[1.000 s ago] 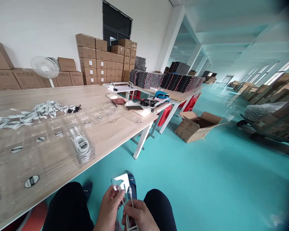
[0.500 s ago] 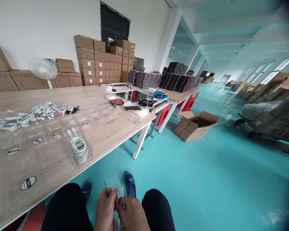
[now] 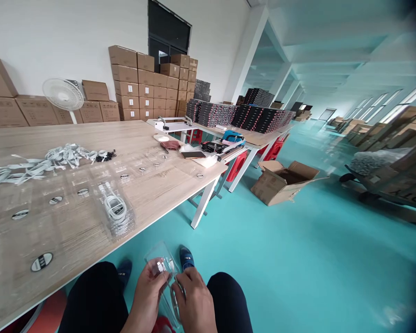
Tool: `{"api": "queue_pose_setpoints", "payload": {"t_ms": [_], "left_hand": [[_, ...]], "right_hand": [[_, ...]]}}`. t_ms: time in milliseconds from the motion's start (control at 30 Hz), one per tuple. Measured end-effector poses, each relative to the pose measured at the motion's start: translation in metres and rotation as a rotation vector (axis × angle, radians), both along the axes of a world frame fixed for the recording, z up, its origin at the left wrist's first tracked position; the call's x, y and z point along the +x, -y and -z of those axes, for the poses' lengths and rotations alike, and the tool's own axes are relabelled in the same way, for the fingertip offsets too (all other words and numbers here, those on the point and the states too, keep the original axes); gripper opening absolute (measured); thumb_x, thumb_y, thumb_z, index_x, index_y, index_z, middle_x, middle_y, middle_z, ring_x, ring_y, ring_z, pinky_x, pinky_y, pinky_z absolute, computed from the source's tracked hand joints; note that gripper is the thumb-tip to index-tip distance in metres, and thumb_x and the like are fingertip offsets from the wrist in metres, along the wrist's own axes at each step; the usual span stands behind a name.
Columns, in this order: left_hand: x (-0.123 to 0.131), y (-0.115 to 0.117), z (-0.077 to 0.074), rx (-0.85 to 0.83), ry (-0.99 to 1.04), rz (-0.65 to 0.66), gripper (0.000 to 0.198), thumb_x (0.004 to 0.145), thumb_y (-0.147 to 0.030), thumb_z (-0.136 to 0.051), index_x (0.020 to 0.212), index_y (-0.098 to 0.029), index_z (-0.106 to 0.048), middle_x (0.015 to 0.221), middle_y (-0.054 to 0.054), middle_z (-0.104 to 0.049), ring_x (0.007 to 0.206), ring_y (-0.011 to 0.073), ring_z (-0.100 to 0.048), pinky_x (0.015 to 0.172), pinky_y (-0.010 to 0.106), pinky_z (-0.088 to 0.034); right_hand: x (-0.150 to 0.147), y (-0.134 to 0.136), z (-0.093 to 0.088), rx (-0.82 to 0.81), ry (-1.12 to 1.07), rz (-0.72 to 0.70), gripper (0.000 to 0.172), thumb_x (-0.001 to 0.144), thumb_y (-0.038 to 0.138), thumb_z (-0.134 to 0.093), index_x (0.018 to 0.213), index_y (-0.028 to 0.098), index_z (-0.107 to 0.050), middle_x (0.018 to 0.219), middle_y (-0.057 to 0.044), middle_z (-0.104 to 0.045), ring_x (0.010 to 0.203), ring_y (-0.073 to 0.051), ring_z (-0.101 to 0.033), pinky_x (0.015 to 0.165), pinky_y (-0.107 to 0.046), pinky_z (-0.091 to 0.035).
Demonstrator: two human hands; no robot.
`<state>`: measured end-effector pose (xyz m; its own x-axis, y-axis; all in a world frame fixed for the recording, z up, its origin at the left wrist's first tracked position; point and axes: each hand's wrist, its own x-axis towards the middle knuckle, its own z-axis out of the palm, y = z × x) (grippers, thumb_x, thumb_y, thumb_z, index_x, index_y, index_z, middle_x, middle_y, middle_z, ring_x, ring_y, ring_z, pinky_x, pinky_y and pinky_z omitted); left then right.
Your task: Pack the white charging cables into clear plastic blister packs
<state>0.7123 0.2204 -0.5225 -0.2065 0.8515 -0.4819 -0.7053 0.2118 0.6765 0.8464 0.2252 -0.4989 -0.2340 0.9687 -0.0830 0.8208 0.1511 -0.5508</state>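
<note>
Over my lap, my left hand (image 3: 147,293) and my right hand (image 3: 193,298) are both closed on a clear plastic bag (image 3: 158,260) with a white cable partly inside it. The bag's top sticks up between my thumbs. On the wooden table (image 3: 90,231) to my left lies a stack of bagged white cables (image 3: 115,210), near its front edge. A heap of loose white cables (image 3: 41,164) lies farther back on the table, with several clear bags bearing round labels (image 3: 41,262) spread in between.
Stacked cardboard boxes (image 3: 142,85) and a white fan (image 3: 64,95) stand along the back wall. A second table (image 3: 249,136) carries black trays and tools. An open carton (image 3: 284,180) sits on the teal floor to the right, with loaded carts (image 3: 388,180) beyond it.
The cable has slid deeper into the bag, and the bag has tilted to the left in my hands. My hands have shifted slightly lower.
</note>
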Motion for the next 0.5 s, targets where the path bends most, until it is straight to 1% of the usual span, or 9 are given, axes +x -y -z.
{"api": "queue_pose_setpoints", "payload": {"t_ms": [33,100,200,300,400,500], "left_hand": [[0.001,0.001,-0.001,-0.012,0.009,0.001,0.051,0.051,-0.027,-0.094,0.095,-0.019,-0.07,0.077,0.0,-0.074,0.072,0.0173,-0.067,0.071,0.029,-0.053],[0.001,0.001,-0.004,-0.032,0.017,0.012,0.053,0.053,-0.027,-0.094,0.1,-0.019,-0.071,0.081,0.0,-0.076,0.074,0.0181,-0.069,0.071,0.029,-0.053],[0.0,0.003,-0.009,-0.037,0.007,0.033,0.049,0.054,-0.029,-0.094,0.098,-0.02,-0.074,0.09,0.003,-0.078,0.083,0.0217,-0.072,0.075,0.03,-0.055],[-0.001,0.004,-0.014,-0.043,0.009,0.051,0.046,0.055,-0.032,-0.093,0.096,-0.021,-0.076,0.096,0.005,-0.08,0.094,0.025,-0.073,0.08,0.032,-0.055],[-0.001,0.007,-0.014,-0.037,0.024,0.086,0.047,0.057,-0.034,-0.093,0.099,-0.02,-0.076,0.093,0.007,-0.08,0.092,0.0264,-0.073,0.08,0.033,-0.054],[0.001,0.009,-0.011,-0.031,0.04,0.088,0.047,0.058,-0.034,-0.092,0.099,-0.018,-0.075,0.087,0.007,-0.079,0.087,0.0266,-0.074,0.076,0.033,-0.054]], "right_hand": [[0.001,0.001,0.001,0.024,-0.01,0.013,0.026,0.096,0.027,-0.048,0.093,0.022,-0.073,0.103,-0.013,-0.067,0.093,-0.029,-0.065,0.076,-0.036,-0.041],[0.002,0.002,0.002,-0.016,-0.1,0.054,0.028,0.096,0.03,-0.048,0.09,0.022,-0.074,0.098,-0.011,-0.064,0.087,-0.026,-0.064,0.073,-0.035,-0.041],[0.003,0.0,0.002,-0.144,-0.334,0.111,0.028,0.094,0.035,-0.053,0.081,0.021,-0.074,0.082,-0.005,-0.059,0.074,-0.021,-0.059,0.068,-0.032,-0.04],[0.003,-0.003,-0.002,-0.214,-0.499,0.119,0.034,0.092,0.041,-0.056,0.07,0.02,-0.07,0.075,-0.003,-0.056,0.073,-0.02,-0.055,0.068,-0.031,-0.04],[0.003,-0.005,-0.006,-0.281,-0.539,0.115,0.032,0.09,0.041,-0.059,0.068,0.019,-0.066,0.072,-0.001,-0.056,0.07,-0.018,-0.052,0.065,-0.03,-0.04],[0.002,-0.007,-0.008,-0.309,-0.468,0.139,0.022,0.085,0.032,-0.061,0.066,0.019,-0.061,0.065,0.001,-0.053,0.064,-0.015,-0.049,0.06,-0.028,-0.038]]}}
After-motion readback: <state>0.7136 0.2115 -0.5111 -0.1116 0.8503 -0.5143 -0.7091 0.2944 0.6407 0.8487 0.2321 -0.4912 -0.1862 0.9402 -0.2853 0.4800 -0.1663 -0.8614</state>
